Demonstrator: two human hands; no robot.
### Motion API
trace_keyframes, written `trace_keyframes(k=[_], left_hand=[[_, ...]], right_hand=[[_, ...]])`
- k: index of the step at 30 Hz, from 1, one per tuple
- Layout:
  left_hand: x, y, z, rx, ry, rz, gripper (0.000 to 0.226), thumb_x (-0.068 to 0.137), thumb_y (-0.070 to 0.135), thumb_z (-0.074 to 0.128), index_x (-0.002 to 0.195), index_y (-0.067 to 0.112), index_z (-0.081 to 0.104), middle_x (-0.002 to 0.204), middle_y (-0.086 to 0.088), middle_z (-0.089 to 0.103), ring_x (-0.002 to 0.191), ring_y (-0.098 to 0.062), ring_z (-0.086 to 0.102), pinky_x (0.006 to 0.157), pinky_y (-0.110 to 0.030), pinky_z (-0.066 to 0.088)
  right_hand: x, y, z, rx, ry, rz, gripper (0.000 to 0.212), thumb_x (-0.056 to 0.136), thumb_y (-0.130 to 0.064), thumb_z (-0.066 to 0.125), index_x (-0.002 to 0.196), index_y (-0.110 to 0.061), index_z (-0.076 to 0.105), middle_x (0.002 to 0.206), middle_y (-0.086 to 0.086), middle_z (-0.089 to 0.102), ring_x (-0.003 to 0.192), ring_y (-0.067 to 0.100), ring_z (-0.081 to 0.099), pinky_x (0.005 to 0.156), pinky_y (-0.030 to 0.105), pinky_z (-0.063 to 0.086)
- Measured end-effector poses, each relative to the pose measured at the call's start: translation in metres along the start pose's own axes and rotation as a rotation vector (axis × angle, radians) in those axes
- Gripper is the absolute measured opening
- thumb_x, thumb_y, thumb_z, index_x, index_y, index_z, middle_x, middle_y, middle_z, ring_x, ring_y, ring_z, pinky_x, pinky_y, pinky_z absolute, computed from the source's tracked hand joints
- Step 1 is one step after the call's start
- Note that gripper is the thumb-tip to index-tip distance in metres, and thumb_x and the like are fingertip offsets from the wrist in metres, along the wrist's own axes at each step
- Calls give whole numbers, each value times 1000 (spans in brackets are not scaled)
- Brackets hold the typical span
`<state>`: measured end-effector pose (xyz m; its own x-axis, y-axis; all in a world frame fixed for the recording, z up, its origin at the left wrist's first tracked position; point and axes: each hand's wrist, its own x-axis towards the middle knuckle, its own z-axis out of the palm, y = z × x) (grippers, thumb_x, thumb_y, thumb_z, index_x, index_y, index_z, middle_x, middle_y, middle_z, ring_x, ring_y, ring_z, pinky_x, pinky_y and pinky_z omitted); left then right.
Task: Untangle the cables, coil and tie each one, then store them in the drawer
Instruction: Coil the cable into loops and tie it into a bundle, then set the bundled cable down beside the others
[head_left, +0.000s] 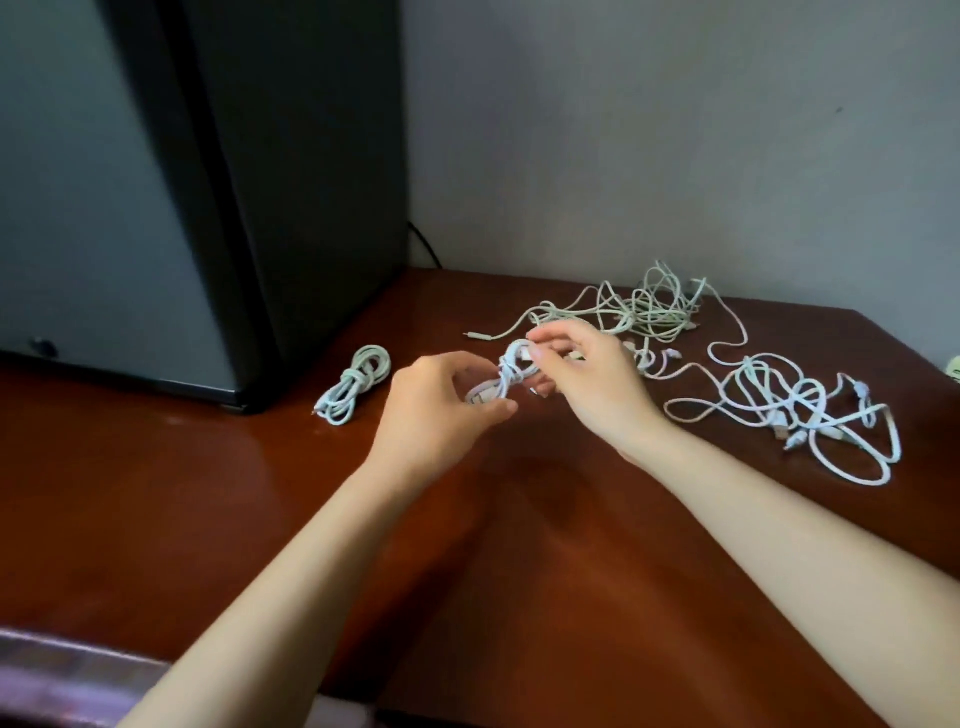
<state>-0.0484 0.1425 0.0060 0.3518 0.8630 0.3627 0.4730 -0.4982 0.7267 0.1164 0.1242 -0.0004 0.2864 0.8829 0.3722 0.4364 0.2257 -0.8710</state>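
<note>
Two hands meet over the brown table (467, 545). Between them is a small white cable (506, 382), wound into a little bundle. The left hand (441, 410) curls its fingers and thumb round the bottom of the bundle. The right hand (587, 379) pinches the top loop with its fingertips. The bundle is up in the air, just above the table, and a bit of cable goes round its middle. So this looks like the tying step: the coil is made, and the end is being wrapped round to hold it shut.

One tied bundle (353, 387) lies on the table to the left, near a big dark cabinet (291, 208). It looks done. Two messy piles wait: a pale green pile (644, 306) at the back by the wall, and a white pile (789, 410) on the right.

I think the next move needs the loose end tucked in tight, so the bundle does not spring open when it is put down. The left hand should squeeze the loops while the right hand pulls. No drawer shows here, so putting things away probably comes later.
</note>
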Motion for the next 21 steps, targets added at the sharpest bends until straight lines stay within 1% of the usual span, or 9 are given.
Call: trace_keyframes(k=[3,5,6,8,11,13,16,18,21], left_hand=[[-2,-11,-20,164,89,7,39,76,31,78,112,18,68,102,4,68,88,-9,60,77,-25,50],[-1,-21,-29,281,121,3,39,77,35,76,112,18,67,105,1,69,98,-17,60,85,-36,51],[0,-26,-32,354,126,2,39,77,38,75,111,20,68,104,0,70,100,-20,58,87,-38,48],[2,-36,-36,486,120,-13,39,79,42,73,112,24,67,102,0,68,104,-23,53,89,-35,40],[2,-49,-39,557,101,-42,41,80,43,71,117,24,65,103,-3,65,111,-23,47,91,-33,29],[0,-57,-38,572,82,-51,42,81,43,69,118,25,65,105,-4,65,113,-23,45,92,-32,26],[-3,-65,-36,621,50,-50,41,82,45,66,119,25,64,104,-2,66,111,-23,45,89,-31,26],[-5,-66,-35,648,63,-26,42,83,44,64,118,22,64,106,-3,66,110,-25,46,88,-32,28],[-4,-61,-36,636,127,34,44,81,41,68,117,17,66,111,-5,67,110,-30,47,88,-37,31]], right_hand=[[10,-5,34,-57,-31,-40,12,91,-6,60,98,-15,63,84,-5,63,65,10,68,64,24,55],[16,-2,54,-104,-65,-23,14,92,-10,60,102,-17,65,89,-4,67,75,12,69,76,32,57],[18,-1,63,-132,-84,-9,16,92,-12,59,106,-17,66,95,-1,69,82,13,69,83,34,56],[20,1,77,-207,-118,18,22,94,-17,57,114,-14,66,107,5,69,97,17,66,93,35,51],[19,0,90,-333,-181,33,31,98,-20,49,126,-14,61,122,8,65,114,21,58,93,23,41],[17,1,98,-433,-217,7,35,101,-21,43,132,-13,56,131,9,59,123,25,51,98,26,36],[14,5,108,-599,-273,-61,38,103,-25,37,137,-14,51,139,6,53,128,29,43,105,36,34],[12,7,112,-685,-295,-82,41,103,-28,35,141,-17,46,144,1,48,130,28,40,104,36,32],[12,3,109,-667,-279,-107,43,103,-30,36,144,-17,41,146,1,45,131,27,38,106,37,32]])
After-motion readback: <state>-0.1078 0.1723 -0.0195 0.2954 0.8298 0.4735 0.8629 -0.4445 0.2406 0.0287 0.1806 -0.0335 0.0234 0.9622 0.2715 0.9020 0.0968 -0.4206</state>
